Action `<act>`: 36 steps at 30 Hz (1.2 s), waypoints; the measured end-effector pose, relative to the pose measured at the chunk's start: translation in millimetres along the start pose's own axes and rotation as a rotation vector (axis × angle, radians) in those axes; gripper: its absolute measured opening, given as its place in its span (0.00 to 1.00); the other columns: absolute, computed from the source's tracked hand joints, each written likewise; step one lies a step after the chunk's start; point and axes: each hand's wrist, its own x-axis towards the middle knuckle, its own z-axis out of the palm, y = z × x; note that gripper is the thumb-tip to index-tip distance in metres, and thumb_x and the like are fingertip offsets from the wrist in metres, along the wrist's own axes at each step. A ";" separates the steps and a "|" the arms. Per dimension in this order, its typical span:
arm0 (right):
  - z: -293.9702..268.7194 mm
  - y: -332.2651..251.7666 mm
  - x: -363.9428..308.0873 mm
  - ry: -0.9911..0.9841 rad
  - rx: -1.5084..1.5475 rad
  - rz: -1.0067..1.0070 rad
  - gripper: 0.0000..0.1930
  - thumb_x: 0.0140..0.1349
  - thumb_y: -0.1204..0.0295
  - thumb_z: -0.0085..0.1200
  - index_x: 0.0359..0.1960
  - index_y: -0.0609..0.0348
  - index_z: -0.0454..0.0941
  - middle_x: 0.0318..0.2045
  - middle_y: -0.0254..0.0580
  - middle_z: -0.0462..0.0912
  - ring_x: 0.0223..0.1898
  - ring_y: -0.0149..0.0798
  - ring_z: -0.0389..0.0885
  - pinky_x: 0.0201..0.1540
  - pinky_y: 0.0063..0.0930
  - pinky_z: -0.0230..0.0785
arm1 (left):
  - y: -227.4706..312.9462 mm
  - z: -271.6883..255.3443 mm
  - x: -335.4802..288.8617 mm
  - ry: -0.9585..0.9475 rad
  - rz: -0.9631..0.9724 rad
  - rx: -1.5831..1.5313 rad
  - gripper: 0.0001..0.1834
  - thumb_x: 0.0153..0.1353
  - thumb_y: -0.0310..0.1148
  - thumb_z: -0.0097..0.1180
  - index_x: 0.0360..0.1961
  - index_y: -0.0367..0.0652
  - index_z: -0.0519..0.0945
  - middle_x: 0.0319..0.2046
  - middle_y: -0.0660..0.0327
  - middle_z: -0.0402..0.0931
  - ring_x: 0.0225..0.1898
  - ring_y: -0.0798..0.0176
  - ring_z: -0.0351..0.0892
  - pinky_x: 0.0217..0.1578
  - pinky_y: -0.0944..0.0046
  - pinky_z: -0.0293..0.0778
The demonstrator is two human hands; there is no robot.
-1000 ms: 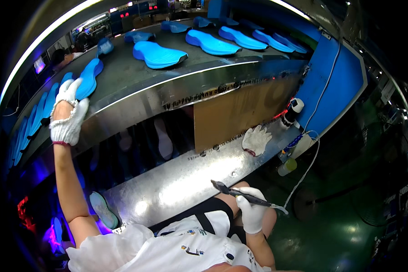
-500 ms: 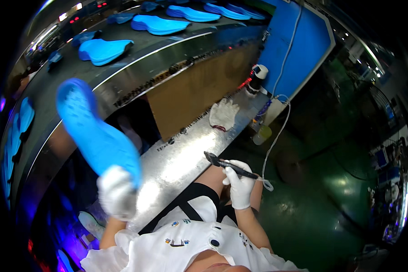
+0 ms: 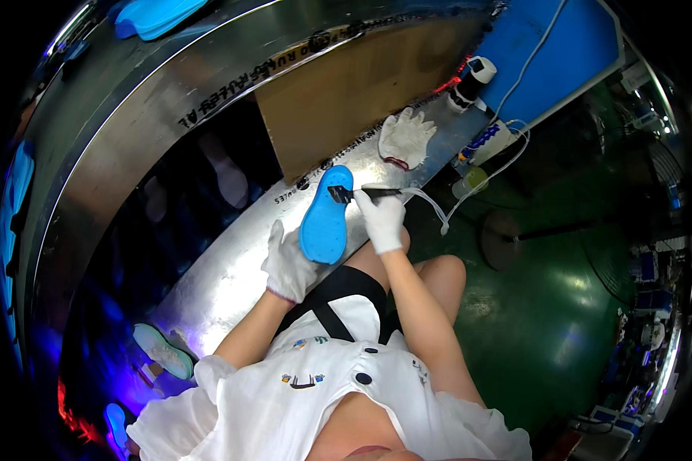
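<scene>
A blue shoe sole (image 3: pixel 324 229) is held over the metal shelf, its inner face turned up. My left hand (image 3: pixel 288 261), in a white glove, grips it along the lower left edge; the fingers under it are hidden. In my white-gloved right hand (image 3: pixel 383 221) is a black brush (image 3: pixel 338 194) with a pale tube (image 3: pixel 437 207) running from its handle end. The brush head lies over the upper part of the sole and appears to touch it.
A spare white glove (image 3: pixel 407 140) rests on the metal shelf (image 3: pixel 246 288). Beyond it stand a white-topped black bottle (image 3: pixel 473 81) and a blue panel (image 3: pixel 550 46). A curved conveyor (image 3: pixel 115 131) carries more blue soles (image 3: pixel 158 15). A brown board (image 3: pixel 346 100) closes off part of its underside.
My left hand has brought the sole from the conveyor side down over the shelf. My right hand has moved up, bringing the brush onto the sole. The view has shifted too.
</scene>
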 end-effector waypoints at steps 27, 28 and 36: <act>-47.1 -69.5 -83.4 -0.043 -0.166 -0.877 0.09 0.61 0.72 0.57 0.43 0.56 0.81 0.32 0.40 0.83 0.29 0.41 0.82 0.31 0.33 0.74 | 16.9 81.4 1.6 -0.189 -0.256 -0.849 0.45 0.65 0.70 0.43 0.64 0.38 0.66 0.55 0.42 0.75 0.49 0.42 0.79 0.52 0.43 0.77; -47.2 -74.6 -101.3 -0.108 -0.297 -0.873 0.09 0.62 0.70 0.54 0.43 0.54 0.81 0.33 0.39 0.83 0.29 0.40 0.82 0.32 0.34 0.75 | 12.5 76.9 6.9 -0.295 -0.255 -0.858 0.44 0.65 0.69 0.44 0.65 0.38 0.66 0.55 0.41 0.74 0.49 0.42 0.79 0.53 0.43 0.76; -55.0 -75.5 -87.8 -0.051 -0.258 -0.910 0.12 0.55 0.78 0.63 0.42 0.58 0.83 0.39 0.44 0.86 0.30 0.42 0.83 0.32 0.30 0.77 | 7.8 71.2 5.7 -0.109 -0.043 -0.589 0.29 0.73 0.54 0.41 0.62 0.42 0.71 0.53 0.47 0.77 0.50 0.46 0.79 0.54 0.48 0.76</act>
